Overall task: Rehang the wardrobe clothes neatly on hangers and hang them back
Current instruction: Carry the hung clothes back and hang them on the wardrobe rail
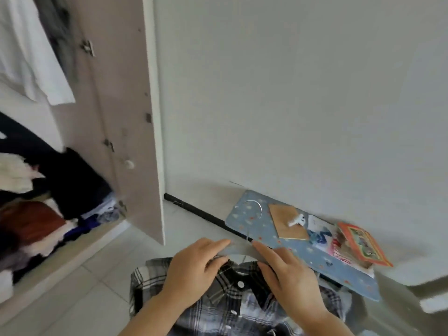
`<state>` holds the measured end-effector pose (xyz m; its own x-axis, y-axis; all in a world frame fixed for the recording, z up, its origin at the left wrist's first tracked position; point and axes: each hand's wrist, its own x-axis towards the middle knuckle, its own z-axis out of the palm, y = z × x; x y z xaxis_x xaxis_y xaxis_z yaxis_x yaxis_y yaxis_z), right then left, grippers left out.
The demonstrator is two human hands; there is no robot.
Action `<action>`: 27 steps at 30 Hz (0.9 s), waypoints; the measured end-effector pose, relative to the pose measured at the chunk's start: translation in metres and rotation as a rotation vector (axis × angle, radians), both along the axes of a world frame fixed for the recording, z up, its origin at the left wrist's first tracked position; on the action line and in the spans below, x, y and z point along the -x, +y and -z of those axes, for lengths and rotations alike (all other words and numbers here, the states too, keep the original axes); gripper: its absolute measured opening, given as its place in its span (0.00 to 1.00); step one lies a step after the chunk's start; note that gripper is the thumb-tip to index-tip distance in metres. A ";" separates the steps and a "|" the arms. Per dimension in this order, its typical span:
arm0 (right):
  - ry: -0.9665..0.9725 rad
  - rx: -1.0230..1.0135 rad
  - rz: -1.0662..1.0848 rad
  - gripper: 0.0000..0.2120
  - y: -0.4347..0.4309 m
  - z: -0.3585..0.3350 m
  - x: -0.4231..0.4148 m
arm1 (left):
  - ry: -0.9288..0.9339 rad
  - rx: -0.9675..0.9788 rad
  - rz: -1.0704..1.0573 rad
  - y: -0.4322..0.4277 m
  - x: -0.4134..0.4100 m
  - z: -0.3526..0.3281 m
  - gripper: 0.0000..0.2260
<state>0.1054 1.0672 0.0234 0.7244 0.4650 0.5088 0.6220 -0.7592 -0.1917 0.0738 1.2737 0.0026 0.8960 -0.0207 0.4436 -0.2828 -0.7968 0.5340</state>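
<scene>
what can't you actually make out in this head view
All in the head view:
hanger arms: covered by left hand and right hand.
plaid shirt lower half: cut off by bottom edge.
wardrobe pile: motion-blurred, garments indistinct.
red box print: too small, blurred.

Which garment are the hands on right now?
The black-and-white plaid shirt, its hanger pinched by left hand and right hand; the white garment hangs untouched in the wardrobe.
</scene>
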 end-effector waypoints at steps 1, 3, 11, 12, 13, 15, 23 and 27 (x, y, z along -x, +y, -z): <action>-0.037 -0.014 -0.055 0.29 0.017 -0.003 -0.019 | -0.009 0.000 -0.056 0.016 -0.008 -0.004 0.17; -0.074 -0.028 -0.163 0.28 0.053 -0.009 -0.054 | -0.039 0.006 -0.153 0.048 -0.021 -0.012 0.17; -0.148 -0.073 -0.482 0.21 0.211 -0.034 -0.145 | -0.055 0.027 -0.493 0.174 -0.053 -0.033 0.18; -0.140 -0.079 -0.512 0.21 0.232 -0.036 -0.153 | -0.064 0.034 -0.522 0.190 -0.056 -0.034 0.18; -0.131 -0.084 -0.540 0.22 0.255 -0.037 -0.160 | -0.076 0.043 -0.549 0.208 -0.060 -0.036 0.18; -0.130 -0.098 -0.579 0.23 0.300 -0.040 -0.173 | -0.120 0.066 -0.600 0.246 -0.070 -0.037 0.17; -0.121 -0.128 -0.635 0.24 0.459 -0.070 -0.222 | -0.256 0.093 -0.697 0.397 -0.119 -0.066 0.17; -0.124 -0.177 -0.673 0.22 0.533 -0.090 -0.248 | -0.303 0.075 -0.765 0.465 -0.141 -0.086 0.16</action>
